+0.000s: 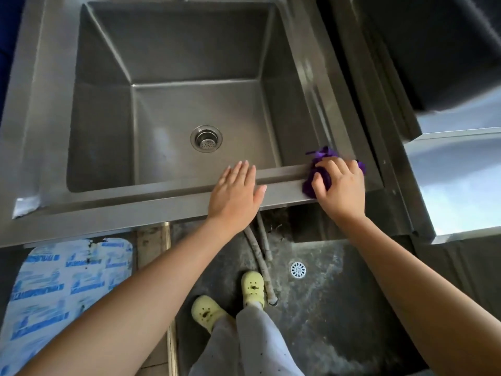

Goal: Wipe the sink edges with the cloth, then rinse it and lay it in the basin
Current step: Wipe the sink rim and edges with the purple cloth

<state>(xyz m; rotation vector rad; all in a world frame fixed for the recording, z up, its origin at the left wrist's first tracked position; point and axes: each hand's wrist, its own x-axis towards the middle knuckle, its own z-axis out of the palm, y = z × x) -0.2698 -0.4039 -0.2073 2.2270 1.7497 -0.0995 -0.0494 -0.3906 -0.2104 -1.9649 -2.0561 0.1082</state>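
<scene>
A deep steel sink (54,109) fills the upper view, its basin bare with a round drain (206,138) in the floor. My right hand (341,185) presses a bunched purple cloth (321,178) onto the front right corner of the rim; the hand covers most of the cloth. My left hand (235,194) lies flat, fingers spread, on the front rim near the middle, a short way left of the cloth.
A steel counter (458,183) stands to the right, with a dark gap between it and the sink. Below the front rim are two hoses (261,248), a floor drain (298,270), my feet in yellow clogs (252,289), and a blue printed sheet (59,283) at the left.
</scene>
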